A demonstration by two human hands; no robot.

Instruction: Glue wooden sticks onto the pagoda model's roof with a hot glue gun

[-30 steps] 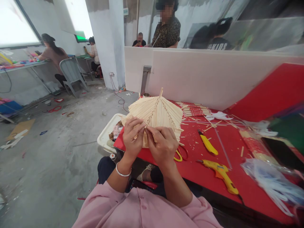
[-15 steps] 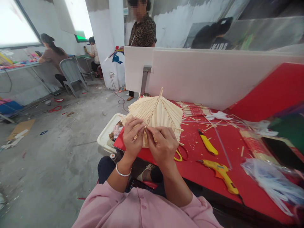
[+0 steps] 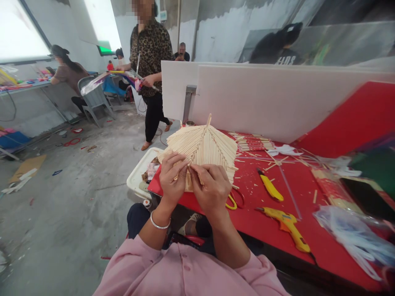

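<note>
A fan-shaped panel of pale wooden sticks (image 3: pixel 206 146) stands tilted at the near left corner of the red table (image 3: pixel 259 213). My left hand (image 3: pixel 173 177) grips its lower left edge with the fingers curled over the sticks. My right hand (image 3: pixel 212 188) is closed on its lower edge just beside the left, thumb and fingertips pinching near the middle seam. Both wrists come up from my pink sleeves; a silver bangle is on the left wrist.
On the table lie yellow scissors (image 3: pixel 232 202), a yellow utility knife (image 3: pixel 270 187), a yellow glue gun (image 3: pixel 288 227), stick bundles (image 3: pixel 253 142) and plastic bags (image 3: pixel 354 236). A white tray (image 3: pixel 139 173) sits left of the table. A person in a patterned shirt (image 3: pixel 150 61) walks on the concrete floor.
My hands and the stick panel have stayed put. The person in the patterned shirt has walked from behind the white partition out to the left, now carrying long coloured items.
</note>
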